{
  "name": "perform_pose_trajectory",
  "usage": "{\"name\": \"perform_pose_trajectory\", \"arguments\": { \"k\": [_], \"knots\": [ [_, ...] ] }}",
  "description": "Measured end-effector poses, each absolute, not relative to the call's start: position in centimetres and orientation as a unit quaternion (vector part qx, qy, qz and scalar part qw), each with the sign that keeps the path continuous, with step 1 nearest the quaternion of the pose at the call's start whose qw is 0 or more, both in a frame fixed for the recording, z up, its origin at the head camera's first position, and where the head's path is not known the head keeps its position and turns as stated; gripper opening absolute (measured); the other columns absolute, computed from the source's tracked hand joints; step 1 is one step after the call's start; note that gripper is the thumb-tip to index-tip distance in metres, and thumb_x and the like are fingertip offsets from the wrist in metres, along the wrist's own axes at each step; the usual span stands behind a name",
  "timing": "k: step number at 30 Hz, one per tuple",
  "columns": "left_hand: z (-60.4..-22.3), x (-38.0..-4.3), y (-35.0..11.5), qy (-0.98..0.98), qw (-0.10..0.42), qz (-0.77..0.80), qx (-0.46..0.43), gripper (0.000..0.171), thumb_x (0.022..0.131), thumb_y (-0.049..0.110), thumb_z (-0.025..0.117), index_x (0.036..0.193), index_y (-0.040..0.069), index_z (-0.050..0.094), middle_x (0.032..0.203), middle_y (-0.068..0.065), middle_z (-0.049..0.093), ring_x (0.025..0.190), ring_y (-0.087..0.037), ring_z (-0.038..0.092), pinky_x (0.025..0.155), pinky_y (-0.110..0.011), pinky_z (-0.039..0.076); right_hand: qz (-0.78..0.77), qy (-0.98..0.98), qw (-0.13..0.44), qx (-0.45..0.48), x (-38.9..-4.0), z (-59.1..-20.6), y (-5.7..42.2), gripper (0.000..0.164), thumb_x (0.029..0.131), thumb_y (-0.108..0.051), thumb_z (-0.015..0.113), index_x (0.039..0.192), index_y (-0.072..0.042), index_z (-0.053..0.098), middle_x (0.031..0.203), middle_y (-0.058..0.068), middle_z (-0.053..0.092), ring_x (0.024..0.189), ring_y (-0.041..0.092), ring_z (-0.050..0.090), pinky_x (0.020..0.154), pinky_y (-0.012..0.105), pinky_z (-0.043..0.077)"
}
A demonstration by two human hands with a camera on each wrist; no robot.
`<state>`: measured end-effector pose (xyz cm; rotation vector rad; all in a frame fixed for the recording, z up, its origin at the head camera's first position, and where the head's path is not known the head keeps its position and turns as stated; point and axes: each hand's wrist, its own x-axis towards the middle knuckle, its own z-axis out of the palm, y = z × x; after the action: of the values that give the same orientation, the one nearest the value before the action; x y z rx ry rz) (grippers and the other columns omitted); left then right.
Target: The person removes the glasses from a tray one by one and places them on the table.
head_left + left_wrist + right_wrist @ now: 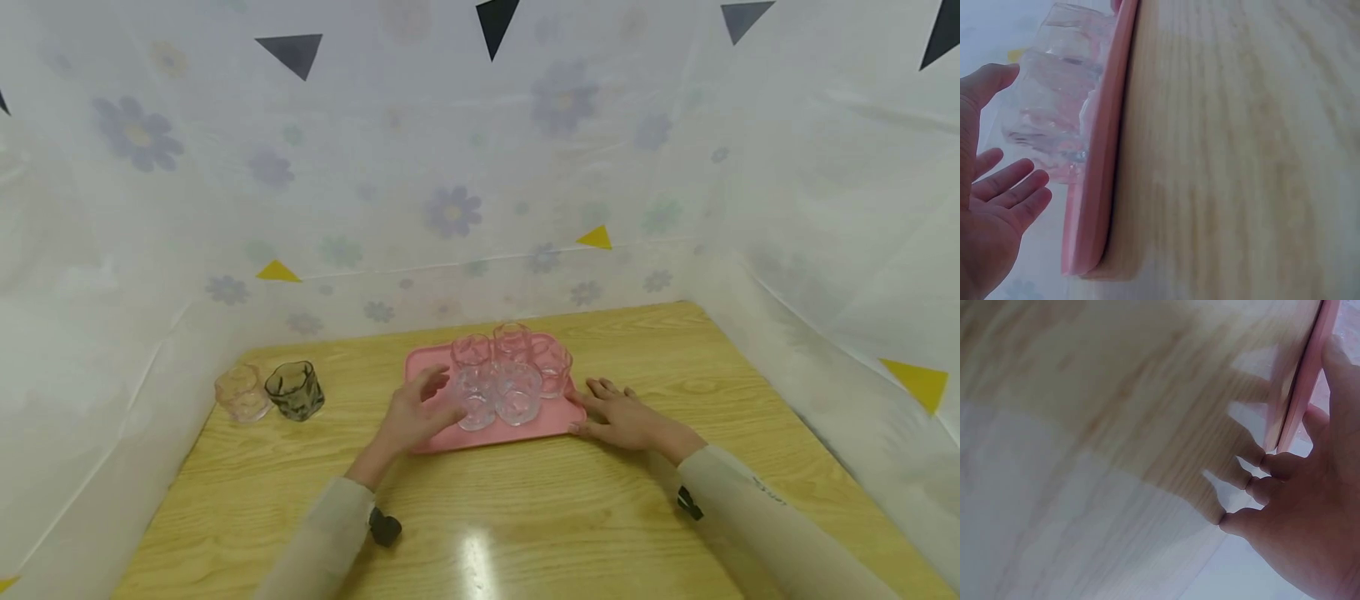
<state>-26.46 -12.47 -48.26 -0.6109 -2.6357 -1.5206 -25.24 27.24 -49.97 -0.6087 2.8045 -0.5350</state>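
A pink tray point(427, 439) lies on the table with several clear glasses point(517, 393) grouped on its middle and right part. Over the tray's left part is my left hand point(414, 410), thumb and fingers spread apart beside the nearest glass. In the left wrist view that hand point(997, 206) holds nothing, and a gap shows between its fingers and the glasses point(1054, 106). My right hand point(622, 418) lies at the tray's right edge with its fingers extended. In the right wrist view several fingertips of this hand point(1310, 506) touch the tabletop, near the tray's rim point(1304, 394).
At the table's left edge stand a pale pinkish glass point(242, 393) and a dark smoky glass point(296, 392), side by side. White sheeting with flowers point(450, 275) rises behind the table point(480, 508) and along both sides.
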Motion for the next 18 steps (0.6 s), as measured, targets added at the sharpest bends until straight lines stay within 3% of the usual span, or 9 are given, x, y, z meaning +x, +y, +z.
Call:
{"name": "perform_pose_trajectory", "arguments": {
  "k": [18],
  "knots": [
    [-50.4,-26.6,-10.3,-0.845,0.013,-0.503,-0.181,0.083,0.083,0.029,0.092,0.152,0.008,0.053,0.141,-0.012,0.067,0.128,-0.028,0.064,0.111,-0.048,0.053,-0.182,0.954,0.107,-0.214,-25.2,-49.9,27.0,0.075,0.105,-0.064,0.051,0.165,-0.021,0.038,0.17,0.032,0.023,0.159,0.055,0.015,0.119,0.083,0.012]
  ]
}}
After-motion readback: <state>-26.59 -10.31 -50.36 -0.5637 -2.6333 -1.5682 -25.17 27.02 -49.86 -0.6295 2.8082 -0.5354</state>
